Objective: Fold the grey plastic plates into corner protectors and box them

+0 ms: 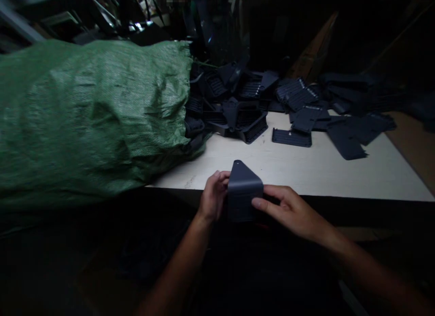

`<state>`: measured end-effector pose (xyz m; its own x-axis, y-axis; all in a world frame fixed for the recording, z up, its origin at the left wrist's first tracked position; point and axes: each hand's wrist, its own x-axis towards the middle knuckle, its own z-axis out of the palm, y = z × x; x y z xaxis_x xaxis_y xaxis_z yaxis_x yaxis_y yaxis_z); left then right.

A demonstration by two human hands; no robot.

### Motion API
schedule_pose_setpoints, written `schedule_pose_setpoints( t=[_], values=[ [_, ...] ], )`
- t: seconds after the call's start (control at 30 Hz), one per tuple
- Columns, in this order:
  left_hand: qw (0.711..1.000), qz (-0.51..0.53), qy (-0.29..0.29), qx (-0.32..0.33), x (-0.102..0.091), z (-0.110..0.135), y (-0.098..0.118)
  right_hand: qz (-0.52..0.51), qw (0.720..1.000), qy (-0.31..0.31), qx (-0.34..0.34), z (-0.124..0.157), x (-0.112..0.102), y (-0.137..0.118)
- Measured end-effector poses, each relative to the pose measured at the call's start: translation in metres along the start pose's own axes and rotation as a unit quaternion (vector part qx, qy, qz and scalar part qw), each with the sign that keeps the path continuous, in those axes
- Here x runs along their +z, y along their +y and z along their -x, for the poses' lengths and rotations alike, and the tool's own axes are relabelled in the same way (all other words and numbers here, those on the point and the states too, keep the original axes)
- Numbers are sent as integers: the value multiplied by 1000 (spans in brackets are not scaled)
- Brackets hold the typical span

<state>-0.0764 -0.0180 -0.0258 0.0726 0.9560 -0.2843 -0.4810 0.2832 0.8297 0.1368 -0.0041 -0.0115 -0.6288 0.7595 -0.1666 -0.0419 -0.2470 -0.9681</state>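
Both my hands hold one dark grey plastic part (243, 191) with a pointed top, just in front of the near edge of the pale table (306, 171). My left hand (212, 198) grips its left side with curled fingers. My right hand (288, 211) holds its right side, thumb laid on the front face. A pile of similar dark plastic parts (244, 107) lies further back on the table, spilling from the mouth of a big green woven sack (84, 116).
The sack lies on its side and fills the left half of the table. More flat dark parts (346, 130) are scattered at the back right. Brown cardboard (414, 143) shows at the right edge. The background is dark and cluttered.
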Motion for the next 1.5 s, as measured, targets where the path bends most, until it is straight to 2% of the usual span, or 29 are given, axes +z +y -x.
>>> schedule_pose_setpoints(
  t=[0.1,0.2,0.3,0.43,0.6,0.77,0.93,1.03,1.1,1.13,1.17,1.23,1.3,1.33,1.4,1.43,1.5],
  values=[
    [991,86,-41,-92,17,-11,3,84,996,-17,-28,1,9,6],
    [992,110,-16,-57,34,-10,-3,46,996,42,-62,0,21,17],
    [996,83,15,-18,40,-2,-11,17,991,90,-99,1,33,28],
    [998,64,29,3,36,5,-12,34,989,103,-105,1,40,31],
    [993,114,36,6,31,11,-4,77,990,79,-92,0,34,25],
    [985,156,71,-13,18,19,3,191,978,14,-84,2,20,29],
    [987,119,102,-22,-2,37,11,226,966,-44,-119,-9,34,30],
    [994,43,97,-19,-22,56,25,226,964,-91,-106,-19,40,24],
    [990,-82,118,-6,-50,73,38,246,961,-75,-102,-28,31,19],
    [976,-157,149,-10,-70,81,43,261,959,-49,-99,-33,23,15],
    [954,-237,180,-30,-92,90,48,278,956,-13,-97,-40,11,11],
    [875,-417,240,-52,-141,105,54,325,938,66,-103,-56,-16,1],
    [784,-519,333,-69,-185,117,55,410,894,143,-114,-77,-44,-11],
    [756,-538,361,-96,-201,120,55,455,865,174,-119,-88,-57,-17],
    [766,-525,363,-74,-215,122,52,525,813,223,-119,-112,-77,-28],
    [783,-506,357,-56,-213,120,51,544,795,241,-115,-124,-84,-31],
    [821,-458,341,-25,-195,112,47,560,778,264,-108,-146,-91,-34]
  ],
)
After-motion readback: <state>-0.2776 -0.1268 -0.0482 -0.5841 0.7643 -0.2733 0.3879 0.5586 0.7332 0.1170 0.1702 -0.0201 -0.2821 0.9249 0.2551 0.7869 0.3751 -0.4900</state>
